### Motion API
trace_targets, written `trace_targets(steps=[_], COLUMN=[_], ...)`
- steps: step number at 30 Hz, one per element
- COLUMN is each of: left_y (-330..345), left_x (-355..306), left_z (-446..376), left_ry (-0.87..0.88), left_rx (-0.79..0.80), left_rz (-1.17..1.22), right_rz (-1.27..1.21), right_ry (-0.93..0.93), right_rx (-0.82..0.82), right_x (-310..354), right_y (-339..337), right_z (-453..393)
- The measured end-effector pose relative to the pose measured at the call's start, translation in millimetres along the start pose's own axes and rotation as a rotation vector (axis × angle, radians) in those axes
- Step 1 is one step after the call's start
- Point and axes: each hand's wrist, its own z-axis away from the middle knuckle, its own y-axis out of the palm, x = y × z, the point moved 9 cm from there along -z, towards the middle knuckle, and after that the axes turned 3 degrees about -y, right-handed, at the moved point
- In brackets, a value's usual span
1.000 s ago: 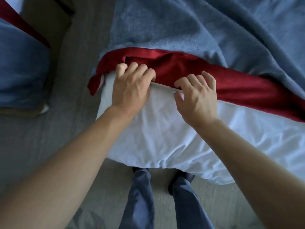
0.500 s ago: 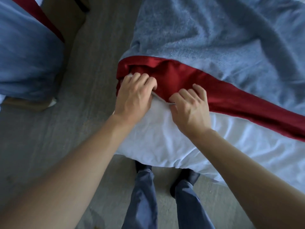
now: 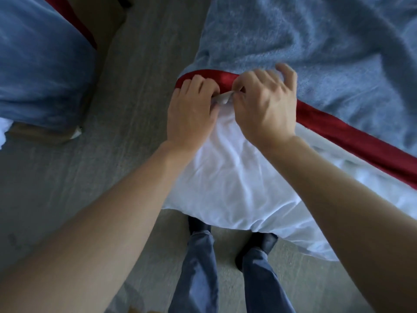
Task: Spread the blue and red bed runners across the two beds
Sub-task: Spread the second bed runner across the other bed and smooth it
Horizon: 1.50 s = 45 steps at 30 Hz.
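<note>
Grey carpeted floor [image 3: 126, 154] fills the middle and lower left. On the right, the near bed, its white duvet [image 3: 237, 181] hanging over the corner toward the person's legs. Draped over that bed is the blue bed runner [image 3: 316, 41], fuzzy and rumpled, covering everything from the duvet's upper edge to the top of the view. Along its near edge runs the red border [image 3: 352, 136], a band slanting from the bed's corner down to the right edge of the view. Far left, the second bed [image 3: 38, 71] already carries blue cloth with a red strip [image 3: 74, 21] at its top.

Below, blue trousers [image 3: 198, 274] and dark shoes [image 3: 264, 242] stand just under the duvet's hanging hem.

Now the hands, both at the corner. The left hand [image 3: 191, 111] has its fingers curled under, gripping the white duvet edge right where the red border turns. The right hand [image 3: 266, 105] sits just beside it, thumb and forefinger pinching a small fold of white fabric [image 3: 223, 98], the other fingers loosely raised over the blue bed runner.
</note>
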Motion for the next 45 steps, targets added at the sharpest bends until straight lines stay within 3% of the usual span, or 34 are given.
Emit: trace_targets(steps=[5, 10, 15, 21, 25, 27, 31, 35, 39, 42, 45], left_y=[-6.7, -1.6, -8.2, 6.7, -10.1, -17.0, -17.9, -36.1, -26.0, -24.6, -31.0], left_x=[-5.6, -1.0, 1.9, 14.2, -11.5, -16.6, 17.2, 16.8, 9.2, 25.9, 28.8], left_z=[-37.6, -44.2, -37.4, -34.7, -43.4, -47.6, -43.8, -41.8, -51.4, -58.6, -65.6], left_ry=[-0.061, -0.049, -0.016, -0.114, 0.029, 0.073, -0.010, 0.039, -0.077, -0.163, -0.138], left_rx=[-0.089, -0.045, -0.113, -0.009, -0.001, 0.036, 0.178, 0.022, -0.010, -0.010, -0.038], left_rz=[0.106, 0.068, 0.073, 0.074, 0.162, 0.159, 0.217, 0.059, -0.078, -0.014, 0.124], right_rz=[-0.028, 0.014, 0.029, -0.015, 0.023, 0.002, -0.050, -0.069, -0.086, -0.069, -0.061], right_ry=[0.094, 0.058, -0.023, 0.030, 0.126, 0.045, -0.168, -0.142, -0.064, -0.018, -0.004], right_rx=[-0.065, 0.096, 0.166, 0.093, 0.169, 0.140, 0.181, 0.137, 0.042, 0.068, 0.160], right_x=[-9.9, -8.1, 6.0, -16.8, -45.9, -27.8, 22.4, 17.0, 2.2, -9.7, 1.1], right_y=[-17.5, 3.3, 24.0, 8.9, 6.1, 5.3, 19.3, 17.2, 0.2, -2.6, 7.9], right_z=[-31.3, -34.6, -30.1, -29.1, -29.5, -36.6, -47.9, -59.4, -62.6, -65.8, -65.0])
